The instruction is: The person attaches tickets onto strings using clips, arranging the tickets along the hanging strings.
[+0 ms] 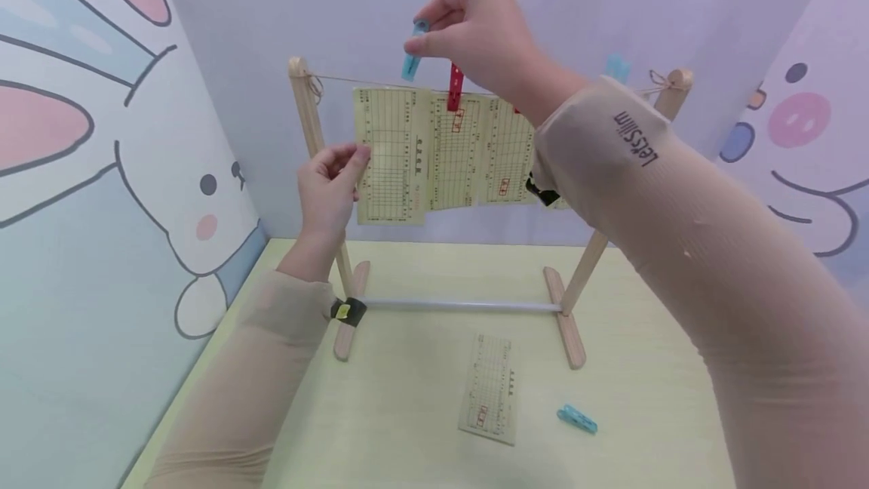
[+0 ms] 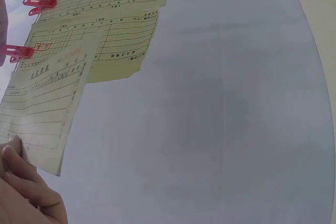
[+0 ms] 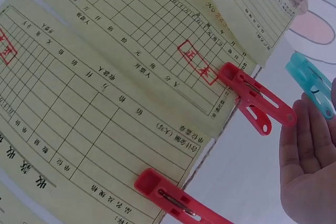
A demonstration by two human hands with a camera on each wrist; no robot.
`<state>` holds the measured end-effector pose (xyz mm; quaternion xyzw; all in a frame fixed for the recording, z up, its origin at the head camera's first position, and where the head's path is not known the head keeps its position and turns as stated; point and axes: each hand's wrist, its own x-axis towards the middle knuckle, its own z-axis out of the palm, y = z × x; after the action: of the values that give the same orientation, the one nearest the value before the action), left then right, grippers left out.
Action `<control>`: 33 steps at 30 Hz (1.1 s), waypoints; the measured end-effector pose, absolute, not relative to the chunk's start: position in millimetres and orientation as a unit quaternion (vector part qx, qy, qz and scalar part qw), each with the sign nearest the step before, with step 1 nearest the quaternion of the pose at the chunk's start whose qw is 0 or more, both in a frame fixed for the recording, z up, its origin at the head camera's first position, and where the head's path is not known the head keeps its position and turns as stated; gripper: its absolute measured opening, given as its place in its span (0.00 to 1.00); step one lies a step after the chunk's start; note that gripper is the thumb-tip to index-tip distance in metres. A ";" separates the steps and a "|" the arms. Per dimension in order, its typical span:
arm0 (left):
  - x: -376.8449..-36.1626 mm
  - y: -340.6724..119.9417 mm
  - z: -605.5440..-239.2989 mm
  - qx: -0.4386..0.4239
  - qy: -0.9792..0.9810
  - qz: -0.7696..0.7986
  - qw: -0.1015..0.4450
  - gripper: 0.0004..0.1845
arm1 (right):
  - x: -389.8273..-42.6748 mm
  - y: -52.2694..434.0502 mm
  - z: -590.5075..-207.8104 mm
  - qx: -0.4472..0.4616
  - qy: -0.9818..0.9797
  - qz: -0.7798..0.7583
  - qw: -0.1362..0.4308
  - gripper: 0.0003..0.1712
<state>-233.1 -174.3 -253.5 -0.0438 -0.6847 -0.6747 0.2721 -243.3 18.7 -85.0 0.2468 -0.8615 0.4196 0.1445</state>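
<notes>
The right hand (image 1: 478, 32) is pinching a blue clothespin (image 1: 412, 55) between thumb and fingertips, holding it just above the string (image 1: 339, 79) at the top edge of the leftmost paper slip (image 1: 392, 157). The left hand (image 1: 328, 191) is pinching that slip's left edge, at nine o'clock from the sheet, fingers closed on the paper. A red clothespin (image 1: 454, 87) is clamping the next slip (image 1: 456, 149) at three o'clock from the blue one, close beside it. The wooden drying rack (image 1: 307, 119) is standing on the pale table (image 1: 645, 398), near the back wall. Open tabletop is lying at six o'clock from the rack, where a loose slip (image 1: 490, 389) and a second blue clothespin (image 1: 577, 419) are resting apart.
</notes>
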 end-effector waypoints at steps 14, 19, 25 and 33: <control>-235.5 -169.8 -250.9 -0.051 -0.679 -0.680 0.273 0.14 | -247.3 5.5 -90.2 0.239 -0.877 0.391 0.145 0.15; -235.6 -167.8 -251.1 -0.043 -0.678 -0.682 0.271 0.14 | -248.3 3.9 -90.6 0.229 -0.880 0.393 0.135 0.14; -237.1 -166.3 -251.4 -0.045 -0.669 -0.691 0.270 0.12 | -248.9 3.0 -91.6 0.227 -0.884 0.383 0.141 0.13; -238.5 -164.0 -254.4 -0.052 -0.666 -0.694 0.267 0.11 | -250.9 -0.5 -96.3 0.223 -0.889 0.379 0.129 0.12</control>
<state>-238.5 -164.0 -254.4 -0.0522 -0.6660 -0.6944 0.2674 -250.9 -0.5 -96.3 0.2228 -0.8890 0.3787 0.1292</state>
